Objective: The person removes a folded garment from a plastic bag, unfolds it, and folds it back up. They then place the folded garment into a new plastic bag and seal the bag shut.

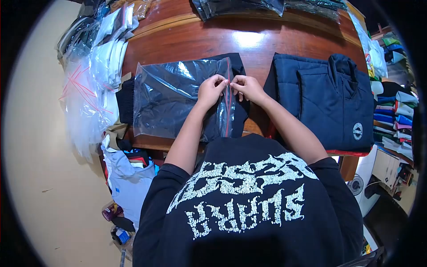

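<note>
A clear plastic bag (178,98) with a red zip strip along its right edge lies flat on the wooden table (195,42), over dark fabric. Both my hands meet at that strip, near its upper part. My left hand (212,91) pinches the bag's edge from the left, fingers closed. From the right, my right hand (248,89) pinches the same edge, its thumb and index finger together. To the right lies a folded dark navy jacket (322,102) with a round white emblem near its lower right corner.
Empty clear bags with red strips (84,102) hang over the table's left side. Packed dark garments (240,6) lie along the far edge. Grey clothing (129,178) is piled at the lower left. Stacked folded clothes (391,120) and a small fan (356,184) are at the right.
</note>
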Demonstrator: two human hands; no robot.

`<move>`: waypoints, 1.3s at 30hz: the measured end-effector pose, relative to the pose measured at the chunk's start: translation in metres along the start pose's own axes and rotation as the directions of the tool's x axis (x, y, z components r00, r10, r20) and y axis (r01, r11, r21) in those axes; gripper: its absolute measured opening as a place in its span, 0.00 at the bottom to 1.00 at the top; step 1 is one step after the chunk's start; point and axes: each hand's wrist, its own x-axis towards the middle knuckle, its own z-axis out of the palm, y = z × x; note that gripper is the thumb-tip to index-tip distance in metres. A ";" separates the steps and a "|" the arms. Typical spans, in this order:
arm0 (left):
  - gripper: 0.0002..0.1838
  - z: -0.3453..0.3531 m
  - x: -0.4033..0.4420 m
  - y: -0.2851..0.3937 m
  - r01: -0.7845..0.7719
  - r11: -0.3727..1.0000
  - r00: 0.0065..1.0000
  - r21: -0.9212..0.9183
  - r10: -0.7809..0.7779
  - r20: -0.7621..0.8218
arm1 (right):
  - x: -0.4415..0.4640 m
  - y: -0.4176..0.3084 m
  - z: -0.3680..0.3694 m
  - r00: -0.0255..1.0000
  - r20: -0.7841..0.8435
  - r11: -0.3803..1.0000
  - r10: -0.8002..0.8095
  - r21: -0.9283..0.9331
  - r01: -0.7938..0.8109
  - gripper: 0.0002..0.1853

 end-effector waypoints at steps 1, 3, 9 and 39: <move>0.12 -0.001 0.000 0.001 0.000 1.000 1.000 0.001 0.000 0.000 | 0.000 -0.001 0.000 1.000 -0.006 1.000 -0.001 -0.009 0.001 0.10; 0.12 -0.001 0.001 -0.001 0.006 1.000 1.000 -0.012 -0.006 0.011 | -0.001 -0.001 0.000 1.000 -0.013 1.000 -0.001 -0.019 0.001 0.10; 0.11 0.002 0.001 0.011 0.047 0.998 0.999 0.041 -0.046 -0.020 | 0.000 -0.009 0.002 0.996 -0.054 0.997 0.069 -0.032 -0.071 0.09; 0.10 0.004 0.004 0.016 0.113 0.994 0.993 0.006 -0.112 -0.026 | 0.009 -0.009 0.003 0.991 -0.088 0.992 0.102 0.086 -0.094 0.10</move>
